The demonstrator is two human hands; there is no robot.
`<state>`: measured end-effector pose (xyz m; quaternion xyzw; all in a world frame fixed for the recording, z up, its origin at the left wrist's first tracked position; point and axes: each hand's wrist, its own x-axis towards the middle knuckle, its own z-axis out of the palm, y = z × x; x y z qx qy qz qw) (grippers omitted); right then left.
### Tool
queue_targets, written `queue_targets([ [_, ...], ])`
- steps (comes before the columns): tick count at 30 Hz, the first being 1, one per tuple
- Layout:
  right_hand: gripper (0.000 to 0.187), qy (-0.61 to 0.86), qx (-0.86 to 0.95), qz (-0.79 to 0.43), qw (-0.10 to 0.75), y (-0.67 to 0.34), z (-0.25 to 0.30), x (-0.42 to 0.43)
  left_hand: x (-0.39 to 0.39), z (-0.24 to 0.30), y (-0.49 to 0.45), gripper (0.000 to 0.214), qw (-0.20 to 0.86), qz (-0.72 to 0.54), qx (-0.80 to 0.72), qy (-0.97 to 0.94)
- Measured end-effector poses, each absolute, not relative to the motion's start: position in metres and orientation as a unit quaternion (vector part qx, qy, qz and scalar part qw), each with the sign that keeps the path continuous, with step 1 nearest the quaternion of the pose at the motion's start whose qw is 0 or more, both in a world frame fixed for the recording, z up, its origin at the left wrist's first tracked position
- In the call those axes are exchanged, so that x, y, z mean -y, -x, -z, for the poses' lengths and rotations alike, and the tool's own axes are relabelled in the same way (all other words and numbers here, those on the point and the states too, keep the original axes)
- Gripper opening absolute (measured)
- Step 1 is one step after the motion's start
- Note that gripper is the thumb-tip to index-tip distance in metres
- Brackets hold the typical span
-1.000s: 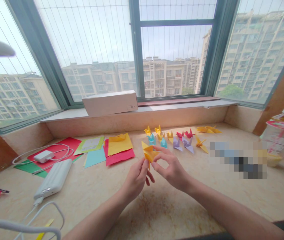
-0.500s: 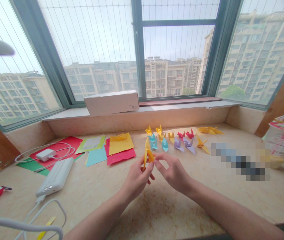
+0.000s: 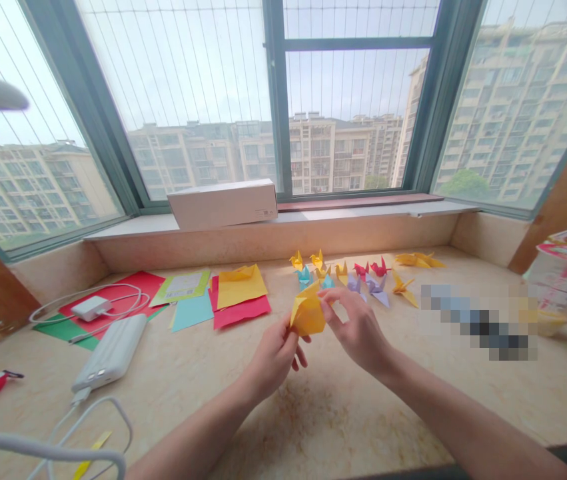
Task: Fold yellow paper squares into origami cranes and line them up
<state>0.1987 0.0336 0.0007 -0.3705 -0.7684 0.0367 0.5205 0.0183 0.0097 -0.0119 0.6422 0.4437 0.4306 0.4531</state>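
Head camera, as I watched from my remote station: the person's left hand (image 3: 273,357) and right hand (image 3: 358,330) met above a pale stone counter (image 3: 313,420) beneath a bay window. Both held a half-folded yellow paper (image 3: 308,315) clear of the surface. The left hand pinched its lower edge between thumb and fingers, while the right hand nipped its right-hand side with thumb and forefinger, the other fingers curled loosely.

Just behind the paper stood a row of small paper cranes (image 3: 370,270) in yellow, blue, purple, red and orange. To their left lay loose coloured sheets (image 3: 240,297), yellow over red, with blue and green beside them.

Further left I saw a white power bank (image 3: 110,353), and a white charger (image 3: 90,308) with its coiled cable on a red sheet. A long white box (image 3: 223,203) sat on the sill. A clear plastic cup (image 3: 560,277) with a red straw stood at the far right.
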Motion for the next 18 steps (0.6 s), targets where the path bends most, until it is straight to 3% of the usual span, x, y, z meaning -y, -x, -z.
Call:
queue_targets([
  [8, 0.027, 0.366, 0.801, -0.021, 0.474, -0.1946, 0.0015, -0.0297, -0.0096, 0.0154, -0.0185, 0.02, 0.457, -0.438, -0.443, -0.635],
  [14, 0.007, 0.372, 0.769, -0.044, 0.517, -0.1915, 0.0071, -0.0325, -0.0095, 0.0164, -0.0202, 0.019, 0.463, -0.415, -0.439, -0.648],
  [18, 0.004, 0.404, 0.721, -0.097, 0.555, -0.1923, 0.0071, -0.0357, -0.0091, 0.0172, -0.0202, 0.017, 0.465, -0.401, -0.44, -0.655],
])
